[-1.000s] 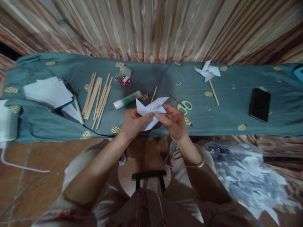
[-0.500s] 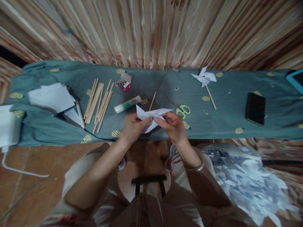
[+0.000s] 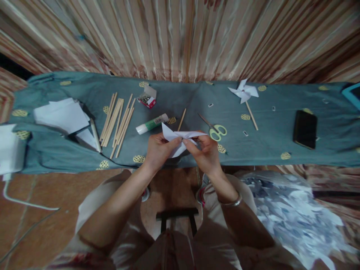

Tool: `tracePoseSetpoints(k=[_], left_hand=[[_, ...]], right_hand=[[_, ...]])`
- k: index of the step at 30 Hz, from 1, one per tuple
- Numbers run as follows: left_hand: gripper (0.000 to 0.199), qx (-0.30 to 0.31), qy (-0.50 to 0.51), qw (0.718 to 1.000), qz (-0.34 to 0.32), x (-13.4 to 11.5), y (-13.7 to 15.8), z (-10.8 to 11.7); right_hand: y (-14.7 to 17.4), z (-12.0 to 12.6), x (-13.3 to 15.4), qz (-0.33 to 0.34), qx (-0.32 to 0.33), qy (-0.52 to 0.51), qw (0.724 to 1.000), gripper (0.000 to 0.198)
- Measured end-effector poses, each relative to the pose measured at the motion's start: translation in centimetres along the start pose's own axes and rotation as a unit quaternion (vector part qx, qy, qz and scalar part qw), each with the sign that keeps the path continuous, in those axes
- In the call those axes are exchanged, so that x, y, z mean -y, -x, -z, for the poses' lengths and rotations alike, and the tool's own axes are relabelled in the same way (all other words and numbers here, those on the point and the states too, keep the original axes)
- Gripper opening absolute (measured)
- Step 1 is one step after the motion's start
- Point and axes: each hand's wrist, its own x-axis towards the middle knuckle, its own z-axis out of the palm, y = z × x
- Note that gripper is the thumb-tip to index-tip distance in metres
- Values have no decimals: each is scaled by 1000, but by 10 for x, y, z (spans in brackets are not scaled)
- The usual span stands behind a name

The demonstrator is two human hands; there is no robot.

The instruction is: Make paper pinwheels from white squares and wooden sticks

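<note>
A white paper pinwheel is held between both hands above the table's front edge, its folded blades sticking out. My left hand is closed on its left side, the thumb pressing near the centre. My right hand pinches the right side, thumb also by the centre. The fingertips beneath the paper are hidden. Just behind the pinwheel lies a single wooden stick, its near end covered by the paper. Green-handled scissors lie close to my right hand, and a glue stick close to my left.
On the green tablecloth are several wooden sticks, a red box of pins, paper sheets, a white pen-like tool, a finished pinwheel and a black phone. A bag of white paper pieces stands at lower right.
My right hand's thumb and fingers have shifted slightly on the paper around the pinwheel's centre. My left hand keeps its grip. The things on the table have stayed put.
</note>
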Motion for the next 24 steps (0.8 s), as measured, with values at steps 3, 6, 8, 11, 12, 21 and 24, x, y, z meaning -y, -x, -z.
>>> tracePoseSetpoints(k=[3, 6, 8, 11, 12, 21, 24], left_hand=[[18, 4, 15, 1000, -5, 0, 0, -1], [21, 10, 33, 999, -5, -1, 0, -1], [21, 16, 37, 999, -3, -2, 1, -2], [21, 26, 39, 999, -5, -3, 1, -2], [20, 27, 39, 999, -6, -3, 1, -2], [22, 25, 8, 999, -22, -3, 1, -2], [20, 23, 0, 999, -34, -3, 2, -2]], right_hand=[[0, 0, -1, 15, -1, 10, 1000, 13], [-1, 1, -3, 23, -4, 12, 1000, 14], [-2, 2, -5, 21, -5, 17, 1000, 14], [-2, 3, -5, 17, -11, 20, 1000, 14], [-2, 3, -5, 18, -15, 19, 1000, 15], [-3, 2, -11, 6, -8, 3, 1000, 16], [-3, 2, -12, -9, -8, 1, 1000, 20]])
